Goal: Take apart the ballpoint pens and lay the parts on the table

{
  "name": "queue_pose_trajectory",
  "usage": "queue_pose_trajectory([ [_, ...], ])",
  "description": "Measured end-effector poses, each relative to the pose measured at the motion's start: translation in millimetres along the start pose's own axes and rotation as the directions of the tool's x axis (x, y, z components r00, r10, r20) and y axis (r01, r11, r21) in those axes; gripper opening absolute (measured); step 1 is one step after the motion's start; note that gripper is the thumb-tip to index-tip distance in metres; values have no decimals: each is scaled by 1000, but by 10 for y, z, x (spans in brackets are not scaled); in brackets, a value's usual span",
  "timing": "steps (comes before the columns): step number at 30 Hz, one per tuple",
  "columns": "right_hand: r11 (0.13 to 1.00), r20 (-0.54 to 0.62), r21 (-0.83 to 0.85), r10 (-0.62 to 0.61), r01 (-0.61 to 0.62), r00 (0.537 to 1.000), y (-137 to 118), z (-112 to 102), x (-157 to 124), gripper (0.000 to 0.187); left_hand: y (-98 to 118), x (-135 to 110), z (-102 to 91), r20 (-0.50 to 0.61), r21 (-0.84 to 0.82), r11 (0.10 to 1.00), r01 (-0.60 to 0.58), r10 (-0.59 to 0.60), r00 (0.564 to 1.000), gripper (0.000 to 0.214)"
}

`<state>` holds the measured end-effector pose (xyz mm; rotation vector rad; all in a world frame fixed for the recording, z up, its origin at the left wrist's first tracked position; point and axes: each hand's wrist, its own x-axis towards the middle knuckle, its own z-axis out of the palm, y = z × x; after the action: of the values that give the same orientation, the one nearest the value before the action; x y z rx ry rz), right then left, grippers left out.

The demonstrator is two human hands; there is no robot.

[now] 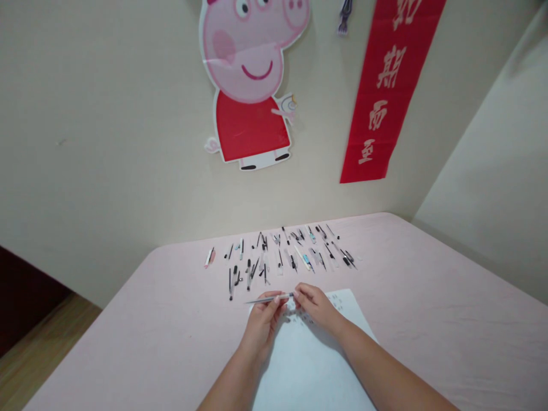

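My left hand (pixel 264 318) and my right hand (pixel 314 305) meet over a white sheet of paper (pixel 308 365) on a pink table (pixel 428 319). Between them they hold a thin pen (pixel 269 298) that lies nearly level, its tip pointing left. The left fingers pinch its middle. The right fingers are closed on its right end. Beyond the hands, several pens and pen parts (pixel 282 254) lie in rows across the table.
A pink-and-white pen (pixel 209 257) lies alone at the left end of the rows. The table meets a cream wall with a cartoon pig cut-out (pixel 250 80) and a red banner (pixel 385 91). Wooden floor (pixel 38 354) shows at the left.
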<state>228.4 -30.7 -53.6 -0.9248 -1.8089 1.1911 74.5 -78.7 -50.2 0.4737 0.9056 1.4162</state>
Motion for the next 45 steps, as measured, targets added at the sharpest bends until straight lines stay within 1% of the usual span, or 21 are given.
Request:
queue_pose_trajectory([
  [3,1000,2,28,4,-4,1000,-4,1,-2,35,5,-5,8,3,3,1000,4,-4,1000,33],
  [8,1000,6,11,4,-5,1000,-1,-2,2,38,3,-8,8,18,19,1000,-16,16,1000,31],
  [14,1000,11,8,5,-5,1000,17,6,4,37,18,-18,20,15,47,999,-23,22,1000,31],
  [17,999,-28,-28,-28,27,999,1,2,8,33,17,-30,30,21,70,997,-35,33,999,32],
  [19,995,-71,-60,-80,76,994,-38,-9,9,30,8,-46,38,35,133,989,-69,65,997,30],
  [21,985,-71,-74,-162,156,984,-94,-22,4,27,-9,-68,44,69,249,962,-114,99,993,29],
  [23,965,-14,-65,-254,253,967,-148,-27,-12,26,-36,-88,46,113,372,916,-152,117,987,30],
  [25,945,58,-48,-321,324,945,-185,-13,-33,29,-70,-100,42,166,454,871,-187,124,978,31],
  [28,930,144,-74,-347,360,927,-207,42,-64,35,-124,-105,34,242,535,809,-242,127,962,28],
  [30,923,182,-103,-350,371,919,-216,84,-76,36,-146,-108,37,295,578,762,-292,138,945,22],
  [32,921,181,-109,-352,374,918,-225,113,-78,35,-145,-119,50,346,602,724,-336,143,927,17],
  [34,933,132,-91,-334,347,933,-225,119,-75,33,-111,-139,62,376,622,690,-371,153,914,15],
  [36,950,68,-56,-303,306,951,-207,100,-68,33,-37,-165,57,398,662,629,-408,166,902,13],
  [38,964,19,-16,-266,267,964,-171,67,-62,35,74,-189,22,439,717,524,-460,173,882,11],
  [41,981,-40,20,-190,191,981,-108,27,-56,44,271,-197,-92,484,793,307,-527,210,850,14],
  [43,990,-61,30,-133,135,989,-75,29,-50,52,384,-181,-196,482,833,163,-529,255,838,16],
  [45,995,-66,38,-95,97,993,-48,55,-41,55,459,-157,-303,470,866,34,-500,289,834,18],
])
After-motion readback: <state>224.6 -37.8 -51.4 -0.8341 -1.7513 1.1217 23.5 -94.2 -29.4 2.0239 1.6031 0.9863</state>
